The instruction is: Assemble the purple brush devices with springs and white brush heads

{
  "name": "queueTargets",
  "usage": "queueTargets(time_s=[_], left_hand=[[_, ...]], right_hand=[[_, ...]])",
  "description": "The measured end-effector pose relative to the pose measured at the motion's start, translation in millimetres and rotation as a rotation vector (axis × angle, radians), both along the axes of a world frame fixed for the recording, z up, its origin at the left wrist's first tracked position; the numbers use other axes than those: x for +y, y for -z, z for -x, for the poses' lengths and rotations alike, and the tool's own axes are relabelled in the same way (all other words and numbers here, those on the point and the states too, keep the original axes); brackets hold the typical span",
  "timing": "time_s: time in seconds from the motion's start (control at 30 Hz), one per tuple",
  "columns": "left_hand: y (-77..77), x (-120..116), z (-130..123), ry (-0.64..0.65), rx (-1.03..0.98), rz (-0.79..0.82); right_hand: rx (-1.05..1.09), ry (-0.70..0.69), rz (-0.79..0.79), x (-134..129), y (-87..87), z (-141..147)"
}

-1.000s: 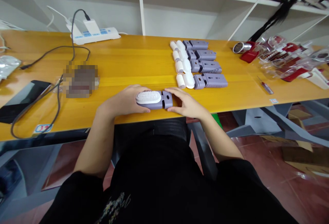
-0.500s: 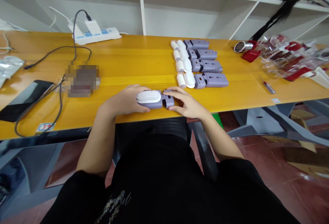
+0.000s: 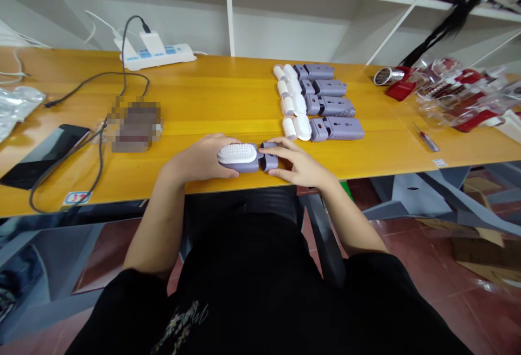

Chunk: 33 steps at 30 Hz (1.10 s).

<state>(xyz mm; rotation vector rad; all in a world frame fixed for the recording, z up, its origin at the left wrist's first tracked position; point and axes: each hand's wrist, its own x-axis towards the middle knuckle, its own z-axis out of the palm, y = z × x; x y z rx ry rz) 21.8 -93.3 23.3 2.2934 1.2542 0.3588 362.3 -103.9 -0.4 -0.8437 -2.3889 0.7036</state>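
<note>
Left hand (image 3: 201,158) clasping a purple-grey plastic block (image 3: 246,168) topped by a white knobbly oval pad (image 3: 237,153), near the front edge of a yellow wooden table (image 3: 220,100); right hand (image 3: 299,165) pinching a short purple-grey piece (image 3: 269,162) at the block's right end; four purple-grey bodies (image 3: 337,106) lined up beyond

L hand (image 3: 205,158) grips purple body (image 3: 245,168), white bristle pad (image 3: 237,153) up; R hand (image 3: 299,165) pinches end pc. (image 3: 271,163) at its R end. 4 purple/white sets (image 3: 345,128) on tbl. (image 3: 220,94) beyond, to R.
</note>
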Motion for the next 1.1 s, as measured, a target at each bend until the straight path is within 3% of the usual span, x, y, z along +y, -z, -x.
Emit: queueTargets(time_s=[0.4, 1.1], left_hand=[[-2.1, 1, 3, 0.015, -0.038, 0.013], [-7.1, -5, -7, 0.019, 0.011, 0.005]], right_hand=[[0.008, -0.022, -0.08, 5, -0.8, -4], [0.036, 0.001, -0.076, -2, 9.3, -5]])
